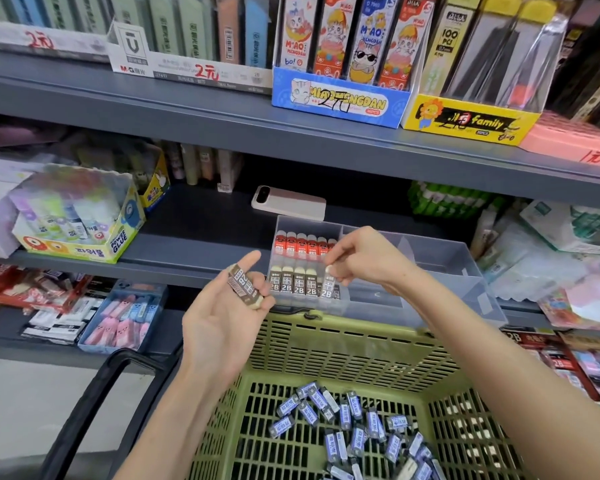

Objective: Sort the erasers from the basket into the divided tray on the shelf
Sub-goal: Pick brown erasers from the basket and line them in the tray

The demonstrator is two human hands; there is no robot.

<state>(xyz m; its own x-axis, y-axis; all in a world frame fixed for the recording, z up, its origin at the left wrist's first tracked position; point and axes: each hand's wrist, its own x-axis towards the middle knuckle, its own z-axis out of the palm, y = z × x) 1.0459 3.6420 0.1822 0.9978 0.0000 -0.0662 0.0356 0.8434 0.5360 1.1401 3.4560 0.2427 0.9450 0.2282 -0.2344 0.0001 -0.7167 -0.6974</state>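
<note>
Red erasers (302, 244) stand 6 abreast in 1 clear tray (447, 271).

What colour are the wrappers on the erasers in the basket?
Bluish-purple with white print on those erasers, head view.

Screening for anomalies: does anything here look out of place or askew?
One thing: a pinkish phone-like device lies flat on the shelf behind the divided tray; it does not look like stock. The erasers in the tray stand in neat rows.

Left grip (222, 318) holding brown erasers (245, 286), right grip (369, 261) pinching single eraser (327, 287) at divided tray (447, 268), green basket (343, 329) below
</note>
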